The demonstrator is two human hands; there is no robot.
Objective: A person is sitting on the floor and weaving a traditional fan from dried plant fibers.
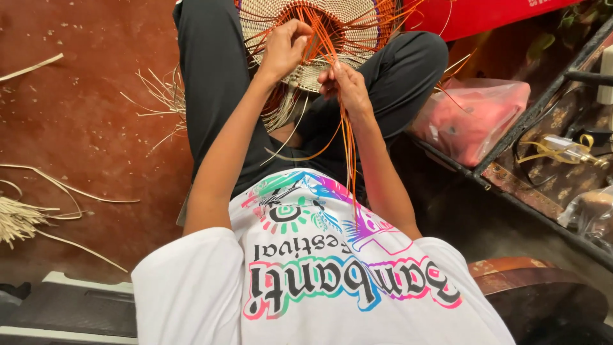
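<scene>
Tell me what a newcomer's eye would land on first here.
At top centre, the left hand and right hand pinch bright orange strands fanning from a round woven basket base on the person's lap. Pale straw lies scattered on the red-brown floor at left.

Pink plastic bag (471, 116) beside right knee; red box (472, 14) behind it; clear wrapped packet (590, 214) at right edge.

A person sits on a red-brown floor (83, 121), a woven disc (332, 38) on the lap. The left hand (284, 48) pinches orange strands (350, 147) at its rim; the right hand (345, 86) grips more. A pink bag (472, 118) lies near the right knee.
</scene>
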